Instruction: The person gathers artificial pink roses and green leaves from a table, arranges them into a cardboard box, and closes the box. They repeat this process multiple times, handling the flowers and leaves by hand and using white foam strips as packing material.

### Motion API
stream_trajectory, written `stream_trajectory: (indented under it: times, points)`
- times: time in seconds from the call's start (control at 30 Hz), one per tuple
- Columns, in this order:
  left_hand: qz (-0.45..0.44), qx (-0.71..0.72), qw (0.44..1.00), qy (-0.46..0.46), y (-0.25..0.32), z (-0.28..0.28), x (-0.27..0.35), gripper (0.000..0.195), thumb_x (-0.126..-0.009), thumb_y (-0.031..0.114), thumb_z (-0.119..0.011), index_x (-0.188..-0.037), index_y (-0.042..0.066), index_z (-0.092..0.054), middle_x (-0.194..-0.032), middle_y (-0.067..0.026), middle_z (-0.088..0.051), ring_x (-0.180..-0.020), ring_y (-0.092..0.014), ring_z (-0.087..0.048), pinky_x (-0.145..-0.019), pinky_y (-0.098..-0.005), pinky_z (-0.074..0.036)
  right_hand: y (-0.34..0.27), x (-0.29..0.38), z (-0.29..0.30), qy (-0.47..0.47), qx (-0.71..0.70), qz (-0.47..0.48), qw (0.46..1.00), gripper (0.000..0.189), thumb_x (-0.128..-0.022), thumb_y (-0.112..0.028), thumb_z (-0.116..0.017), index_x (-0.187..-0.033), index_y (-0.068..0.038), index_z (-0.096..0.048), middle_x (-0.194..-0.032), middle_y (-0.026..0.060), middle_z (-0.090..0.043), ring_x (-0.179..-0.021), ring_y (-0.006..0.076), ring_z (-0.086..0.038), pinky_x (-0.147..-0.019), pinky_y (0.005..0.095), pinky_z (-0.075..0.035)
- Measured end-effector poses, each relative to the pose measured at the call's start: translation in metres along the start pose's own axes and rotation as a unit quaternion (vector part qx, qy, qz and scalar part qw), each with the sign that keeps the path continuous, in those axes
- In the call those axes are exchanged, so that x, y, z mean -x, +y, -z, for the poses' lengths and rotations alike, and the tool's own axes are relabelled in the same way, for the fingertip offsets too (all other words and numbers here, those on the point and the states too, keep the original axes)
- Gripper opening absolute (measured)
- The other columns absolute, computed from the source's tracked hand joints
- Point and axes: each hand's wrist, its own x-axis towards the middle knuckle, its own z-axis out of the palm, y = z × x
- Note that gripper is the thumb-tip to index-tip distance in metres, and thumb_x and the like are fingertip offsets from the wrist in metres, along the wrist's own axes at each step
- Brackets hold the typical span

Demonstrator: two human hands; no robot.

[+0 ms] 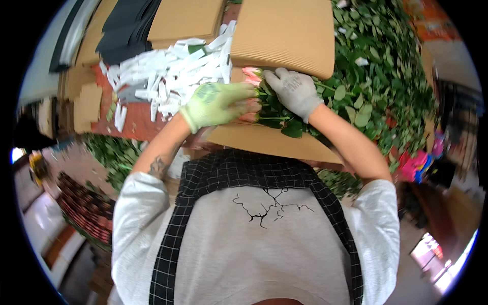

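Observation:
Several pink roses [252, 76] lie side by side on a cardboard sheet [280, 139], heads to the left and leafy stems to the right. My left hand [219, 103], in a light green knit glove, reaches across the lower rose heads; its fingers are blurred and partly hide them. At the upper roses, my right hand [293, 89] in a grey glove has its fingers curled down just behind a head, with a stem emerging on its other side. A ribbed cardboard piece [282, 36] stands right beyond the right hand.
White mesh sleeves [171, 72] are heaped at left on the red tabletop [141, 120]. Behind them lie dark sheets [126, 30] and a flat cardboard stack [187, 17]. Leafy stems [381, 76] pile up at right. Bundled roses [84, 209] sit lower left.

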Motion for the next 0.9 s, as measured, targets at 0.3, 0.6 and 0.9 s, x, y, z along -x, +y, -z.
stream_trajectory:
  times: [0.3,0.6,0.9]
  points:
    - [0.032,-0.147,0.988,-0.027,-0.018,-0.017,0.009,0.045,-0.085,0.021,-0.059,-0.129,0.014,-0.057,-0.118,-0.0111,-0.065,-0.091,-0.031,-0.068,-0.076,-0.0396,-0.055,-0.005,-0.010,-0.002,-0.095,0.000,-0.043,0.995,0.021,-0.085,-0.032,-0.062,-0.094,-0.013,-0.063,-0.096,0.0088,-0.062,-0.087,0.0290,-0.065,-0.072,0.0441,-0.052]
    - [0.045,-0.115,0.992,0.040,-0.014,0.053,0.028,0.029,-0.085,0.019,-0.063,-0.112,0.012,-0.068,-0.114,-0.0089,-0.068,-0.098,-0.029,-0.066,-0.081,-0.0366,-0.053,-0.006,-0.006,-0.012,-0.019,-0.009,-0.017,1.000,0.017,-0.084,-0.029,-0.062,-0.087,-0.012,-0.062,-0.090,0.0090,-0.062,-0.076,0.0278,-0.066,-0.067,0.0433,-0.053]
    - [0.059,-0.113,0.986,-0.105,0.005,-0.029,-0.007,0.033,-0.095,0.041,-0.044,-0.104,0.013,-0.058,-0.112,-0.0056,-0.061,-0.092,-0.029,-0.066,-0.080,-0.0458,-0.051,-0.012,-0.010,-0.015,-0.029,-0.009,-0.043,0.999,0.025,-0.086,-0.027,-0.061,-0.107,-0.013,-0.059,-0.094,0.0077,-0.062,-0.079,0.0285,-0.066,-0.066,0.0421,-0.053]
